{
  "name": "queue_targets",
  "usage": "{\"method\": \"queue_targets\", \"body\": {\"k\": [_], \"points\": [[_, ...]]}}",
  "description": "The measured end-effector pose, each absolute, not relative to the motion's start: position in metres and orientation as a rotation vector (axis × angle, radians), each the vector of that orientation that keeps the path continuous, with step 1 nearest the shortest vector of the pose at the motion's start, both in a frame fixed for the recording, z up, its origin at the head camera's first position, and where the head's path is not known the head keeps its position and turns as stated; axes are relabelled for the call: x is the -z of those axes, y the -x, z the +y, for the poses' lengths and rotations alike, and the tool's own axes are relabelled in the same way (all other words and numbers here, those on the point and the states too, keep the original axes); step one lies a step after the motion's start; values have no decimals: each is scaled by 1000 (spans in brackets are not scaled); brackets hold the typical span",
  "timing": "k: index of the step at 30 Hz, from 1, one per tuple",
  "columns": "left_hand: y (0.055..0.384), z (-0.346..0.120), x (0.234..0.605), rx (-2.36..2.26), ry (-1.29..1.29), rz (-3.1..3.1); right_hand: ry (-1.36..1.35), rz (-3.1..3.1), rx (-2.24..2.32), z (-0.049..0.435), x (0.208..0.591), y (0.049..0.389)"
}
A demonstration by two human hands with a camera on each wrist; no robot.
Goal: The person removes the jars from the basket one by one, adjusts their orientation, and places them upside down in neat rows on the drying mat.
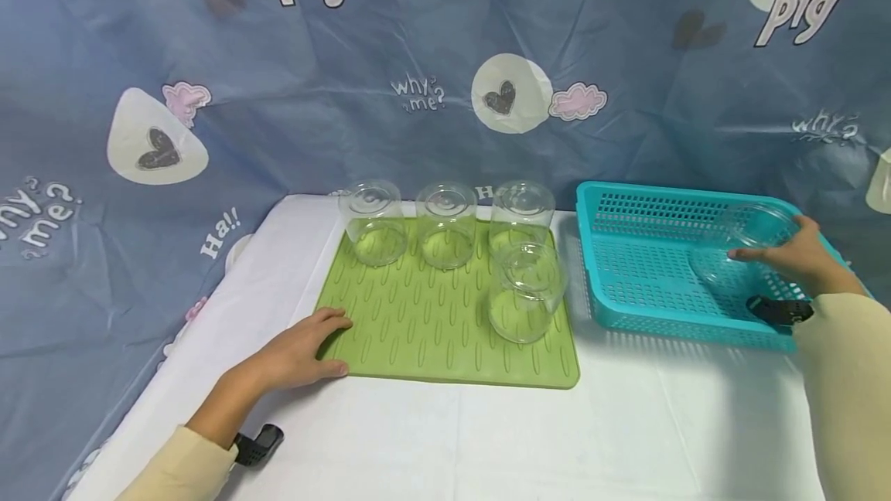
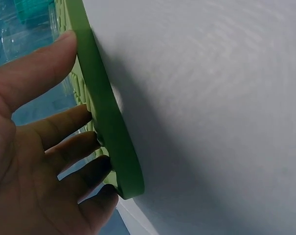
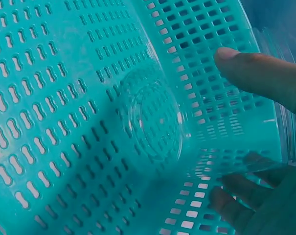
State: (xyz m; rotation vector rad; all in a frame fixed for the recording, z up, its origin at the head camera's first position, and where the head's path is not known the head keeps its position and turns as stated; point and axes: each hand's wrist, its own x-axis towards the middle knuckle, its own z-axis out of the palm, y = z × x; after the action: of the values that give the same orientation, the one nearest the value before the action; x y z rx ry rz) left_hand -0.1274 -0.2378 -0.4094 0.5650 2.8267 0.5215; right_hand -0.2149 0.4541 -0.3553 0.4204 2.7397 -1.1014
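My right hand (image 1: 810, 257) holds a clear plastic jar (image 1: 720, 257) inside the right part of a turquoise basket (image 1: 696, 328). In the right wrist view the thumb (image 3: 255, 68) lies along one side of the jar near its rim, fingers on the other; its round base (image 3: 160, 120) points into the basket. My left hand (image 1: 295, 350) rests at the front left corner of a green ridged mat (image 1: 418, 331), thumb and fingers spread along its edge. On the mat stand a back row of three clear jars (image 1: 447, 234) and another jar (image 1: 525, 304) in front at the right.
The mat and basket lie side by side on a white-covered table (image 1: 522, 439). A blue printed cloth (image 1: 418, 45) hangs behind and down the left side. The basket's raised, perforated walls surround the held jar.
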Motion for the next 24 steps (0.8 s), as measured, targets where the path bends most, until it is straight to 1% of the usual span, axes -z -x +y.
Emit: {"method": "queue_targets", "body": {"k": [6, 12, 15, 18, 20, 22, 24], "points": [[126, -238, 409, -517, -543, 2833, -440, 2742, 1125, 454, 355, 215], [127, -237, 410, -520, -538, 2829, -467, 2786, 1043, 462, 358, 214], [126, -237, 411, -513, -533, 2827, -542, 2836, 1005, 479, 373, 227], [125, -237, 411, -514, -526, 2830, -586, 2904, 966, 508, 396, 246], [125, -237, 410, -517, -525, 2830, -566, 2940, 962, 521, 403, 253], [125, -237, 410, -521, -528, 2831, -562, 2951, 966, 507, 388, 244], [125, -237, 410, -523, -532, 2825, -577, 2941, 1006, 482, 365, 228]]}}
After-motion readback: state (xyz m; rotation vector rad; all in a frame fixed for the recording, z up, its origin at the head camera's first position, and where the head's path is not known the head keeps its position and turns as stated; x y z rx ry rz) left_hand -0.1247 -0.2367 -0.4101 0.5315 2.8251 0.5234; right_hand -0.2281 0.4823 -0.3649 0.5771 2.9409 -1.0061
